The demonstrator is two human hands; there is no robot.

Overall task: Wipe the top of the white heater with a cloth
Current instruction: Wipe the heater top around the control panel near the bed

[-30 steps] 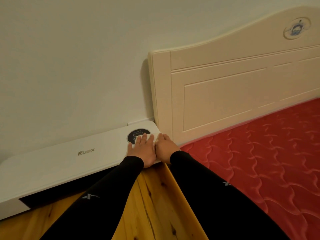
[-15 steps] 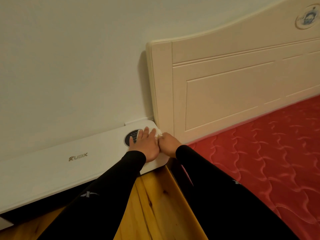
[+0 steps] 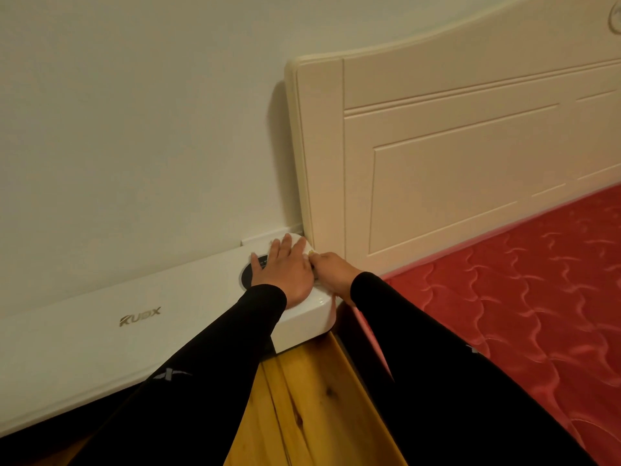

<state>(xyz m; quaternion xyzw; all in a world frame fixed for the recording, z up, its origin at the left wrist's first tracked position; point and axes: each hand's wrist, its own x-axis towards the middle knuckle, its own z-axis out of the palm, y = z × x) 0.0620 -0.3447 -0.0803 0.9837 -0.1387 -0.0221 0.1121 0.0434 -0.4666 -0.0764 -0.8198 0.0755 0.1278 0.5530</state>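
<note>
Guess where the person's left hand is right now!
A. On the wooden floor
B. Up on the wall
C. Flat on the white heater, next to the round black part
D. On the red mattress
C. The left hand lies flat, fingers straight, on the top of the white heater at its right end, partly covering the round black panel.

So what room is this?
Most likely a bedroom. There is a cream headboard against the wall, a red mattress in front of it, and a long white heater standing on the wooden floor beside the bed.
</note>
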